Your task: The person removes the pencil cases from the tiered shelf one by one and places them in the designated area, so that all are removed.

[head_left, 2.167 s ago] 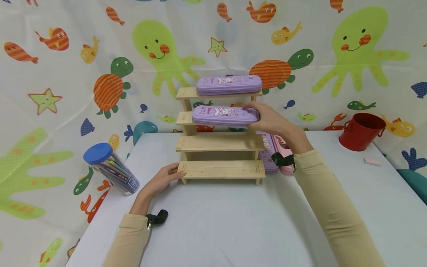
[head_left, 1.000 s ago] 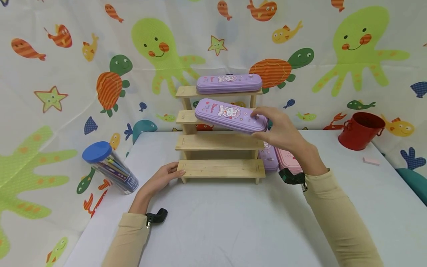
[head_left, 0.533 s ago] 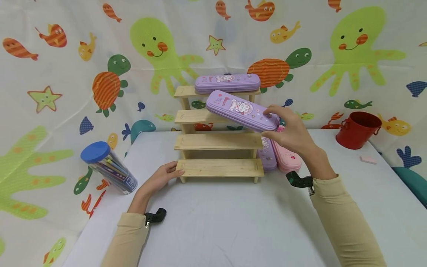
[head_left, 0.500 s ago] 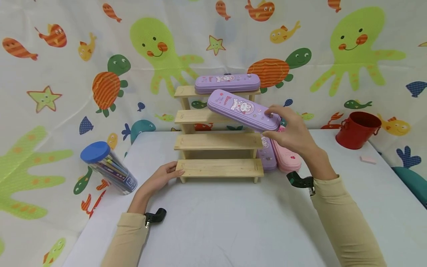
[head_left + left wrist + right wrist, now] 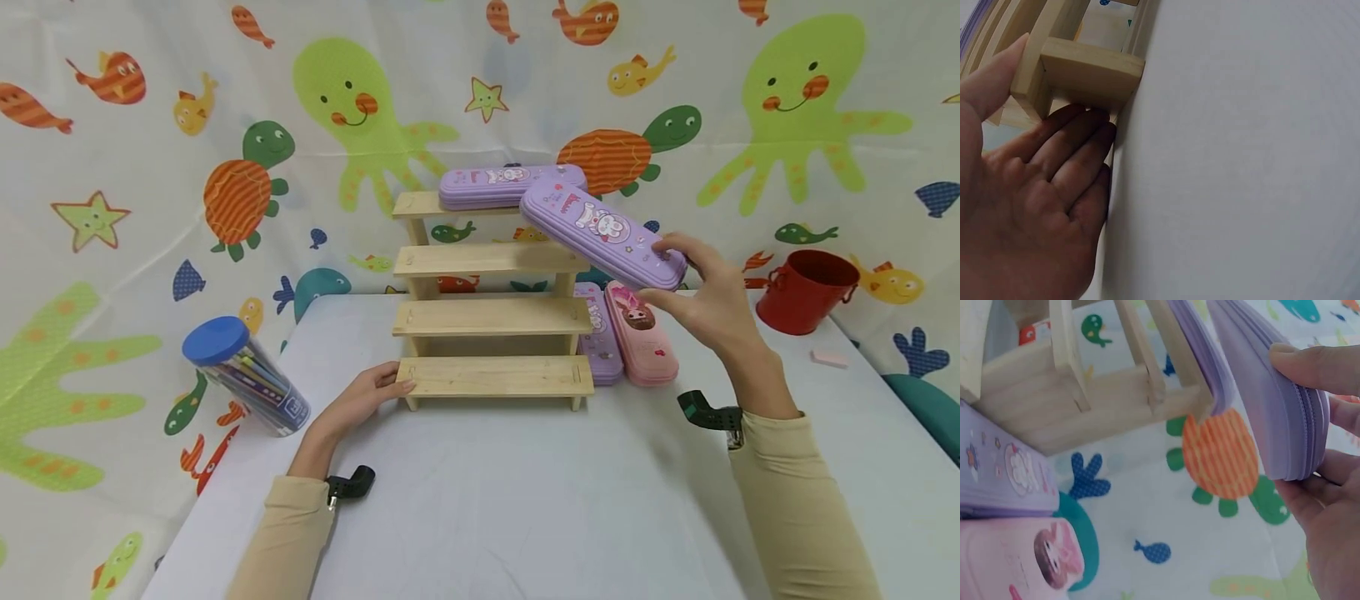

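My right hand (image 5: 701, 293) pinches one end of a purple pencil case (image 5: 602, 234), (image 5: 1272, 394), held tilted in the air to the right of a four-step wooden rack (image 5: 491, 317). A second purple case (image 5: 510, 184) lies on the rack's top step; its other steps are bare. My left hand (image 5: 358, 402) rests with straight fingers against the left end of the bottom step (image 5: 1088, 74). On the table by the rack's right side lie a purple case (image 5: 597, 334) and a pink case (image 5: 640, 343), also seen in the right wrist view (image 5: 1019, 556).
A clear tube of pens with a blue lid (image 5: 243, 377) leans at the table's left edge. A red bucket (image 5: 804, 292) and a pink eraser (image 5: 831, 359) sit at the far right. A sea-animal cloth hangs behind the white table (image 5: 510, 492).
My right hand lifted the purple case off the rack's second step from the top and carried it up and to the right, tilting it. The left hand has not moved.
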{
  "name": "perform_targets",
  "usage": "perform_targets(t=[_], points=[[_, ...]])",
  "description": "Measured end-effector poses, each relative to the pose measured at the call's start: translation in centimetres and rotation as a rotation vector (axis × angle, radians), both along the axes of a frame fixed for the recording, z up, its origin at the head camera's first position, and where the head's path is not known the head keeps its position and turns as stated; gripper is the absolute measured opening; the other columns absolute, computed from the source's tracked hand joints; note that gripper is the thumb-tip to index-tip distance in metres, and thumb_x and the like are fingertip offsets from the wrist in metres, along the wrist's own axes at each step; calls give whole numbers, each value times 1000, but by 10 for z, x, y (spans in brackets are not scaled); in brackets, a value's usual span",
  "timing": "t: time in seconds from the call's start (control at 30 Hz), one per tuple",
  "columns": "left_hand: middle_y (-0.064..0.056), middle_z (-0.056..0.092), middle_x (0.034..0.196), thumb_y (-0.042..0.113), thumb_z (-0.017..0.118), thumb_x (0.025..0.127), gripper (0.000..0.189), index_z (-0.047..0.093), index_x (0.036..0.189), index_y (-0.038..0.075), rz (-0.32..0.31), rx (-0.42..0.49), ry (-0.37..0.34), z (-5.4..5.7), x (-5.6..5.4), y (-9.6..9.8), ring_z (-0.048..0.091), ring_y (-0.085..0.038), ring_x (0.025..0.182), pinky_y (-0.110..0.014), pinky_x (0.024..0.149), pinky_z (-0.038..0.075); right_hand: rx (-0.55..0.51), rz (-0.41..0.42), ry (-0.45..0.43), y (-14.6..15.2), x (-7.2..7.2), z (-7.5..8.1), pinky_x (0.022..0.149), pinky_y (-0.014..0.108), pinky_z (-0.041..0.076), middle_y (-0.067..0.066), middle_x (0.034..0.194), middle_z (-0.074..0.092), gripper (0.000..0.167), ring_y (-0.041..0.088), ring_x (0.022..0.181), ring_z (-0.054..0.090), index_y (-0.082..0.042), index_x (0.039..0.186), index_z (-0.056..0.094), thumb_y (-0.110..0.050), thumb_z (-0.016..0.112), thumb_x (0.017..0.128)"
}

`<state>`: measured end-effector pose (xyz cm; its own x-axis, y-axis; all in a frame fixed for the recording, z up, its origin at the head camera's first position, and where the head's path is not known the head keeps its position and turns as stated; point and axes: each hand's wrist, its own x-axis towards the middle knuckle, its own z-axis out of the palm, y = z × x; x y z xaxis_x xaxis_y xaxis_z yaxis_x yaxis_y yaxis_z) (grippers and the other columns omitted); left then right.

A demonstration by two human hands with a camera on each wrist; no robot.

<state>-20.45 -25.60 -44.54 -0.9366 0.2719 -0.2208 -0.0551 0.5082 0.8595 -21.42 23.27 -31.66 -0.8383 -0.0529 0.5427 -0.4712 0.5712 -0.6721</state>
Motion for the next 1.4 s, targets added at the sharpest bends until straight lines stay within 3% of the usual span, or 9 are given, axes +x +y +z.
perform_targets(t=[0.1,0.3,0.4,0.57,0.9,1.13,1.27,1.4], points=[[-17,48,151,45,60,97,70,39,151,4,-7,2,5,1,0,0,38,-37,145,-63,117,28,-38,-35,2,8,2,0,117,27,36,7,146,54,61,25,136,48,-18,133,61,-5,83,78],[-19,45,153,43,61,97,72,37,152,3,-11,-3,9,3,-1,0,35,-39,146,-63,117,26,-80,-119,6,22,4,-4,101,9,41,7,143,56,62,12,124,53,-19,134,61,-7,84,77],[-19,45,153,43,61,97,72,37,152,4,-12,-11,11,3,0,-1,33,-40,147,-64,116,27,-86,-160,5,30,6,-7,93,7,41,5,143,57,63,6,118,53,-20,135,61,-9,84,78],[-18,48,151,43,61,97,69,40,150,4,-13,-1,18,3,0,-1,36,-39,146,-63,117,27,-97,-217,-13,41,10,-11,91,7,40,1,139,58,60,3,112,51,-24,134,61,-13,84,80],[-18,47,151,44,61,97,70,40,151,4,-11,2,10,2,0,-1,37,-38,145,-63,117,27,-47,-305,-71,59,17,-21,74,18,35,-5,126,55,56,8,100,42,-27,135,60,-25,81,83],[-18,47,151,44,61,97,71,39,151,4,-9,3,4,0,-1,-2,37,-38,145,-63,117,26,21,-352,-183,70,19,-32,80,9,36,11,138,53,61,24,114,46,-20,139,54,-34,78,85],[-18,48,151,44,62,96,71,39,151,4,-7,2,-1,0,-1,-3,37,-38,145,-62,117,27,45,-366,-238,76,18,-43,79,16,35,16,140,53,63,35,117,46,-18,141,51,-38,75,87],[-18,47,151,45,61,96,73,38,151,4,-10,4,-1,0,-2,-2,37,-38,145,-62,118,27,52,-385,-257,81,17,-55,79,21,34,19,139,55,60,37,115,48,-17,138,53,-37,75,86]])
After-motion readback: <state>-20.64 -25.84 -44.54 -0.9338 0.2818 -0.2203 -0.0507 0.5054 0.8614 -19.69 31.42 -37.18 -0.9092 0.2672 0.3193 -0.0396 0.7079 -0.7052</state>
